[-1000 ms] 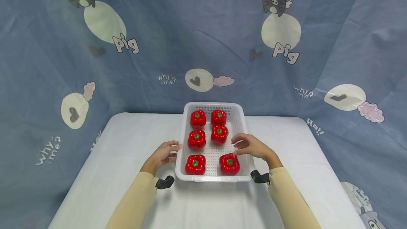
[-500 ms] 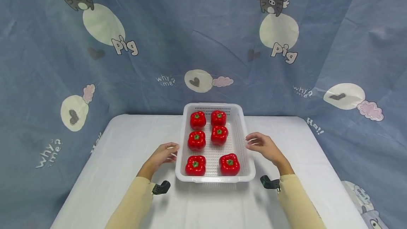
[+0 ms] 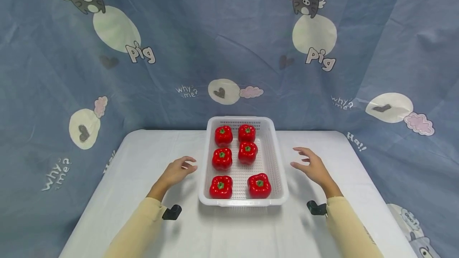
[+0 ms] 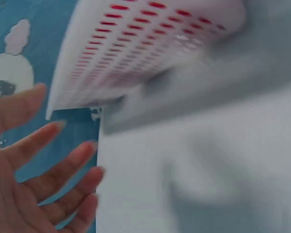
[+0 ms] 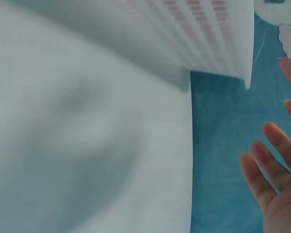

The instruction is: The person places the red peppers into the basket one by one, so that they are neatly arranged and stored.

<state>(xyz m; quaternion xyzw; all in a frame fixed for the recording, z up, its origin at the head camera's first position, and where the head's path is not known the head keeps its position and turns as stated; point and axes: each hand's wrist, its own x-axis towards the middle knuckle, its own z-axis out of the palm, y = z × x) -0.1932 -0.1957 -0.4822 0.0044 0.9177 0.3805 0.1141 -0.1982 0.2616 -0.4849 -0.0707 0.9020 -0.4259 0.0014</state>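
A white plastic basket [image 3: 265, 162] with slotted walls stands in the middle of the table, holding several red bell peppers. On its left side are a back pepper [image 3: 223, 136], a middle pepper [image 3: 222, 159] and a front pepper [image 3: 220, 187]. Two more sit close together at the back right, and one pepper [image 3: 259, 186] lies in the front right corner. My left hand [image 3: 177, 170] hovers left of the basket, apart from it, fingers spread and nothing held. To the right, my right hand [image 3: 313, 168] is likewise off the basket, fingers loosely extended around nothing.
The basket rests on a white-covered table [image 3: 240, 230]. Behind the table hangs a blue curtain [image 3: 229, 43] printed with pigs and clouds. Each wrist carries a small black camera, such as the left wrist camera [image 3: 172, 212].
My right hand has left the front right pepper and moved right, out past the basket's side. My left hand has drawn away leftward from the basket's rim. The peppers stay in place.
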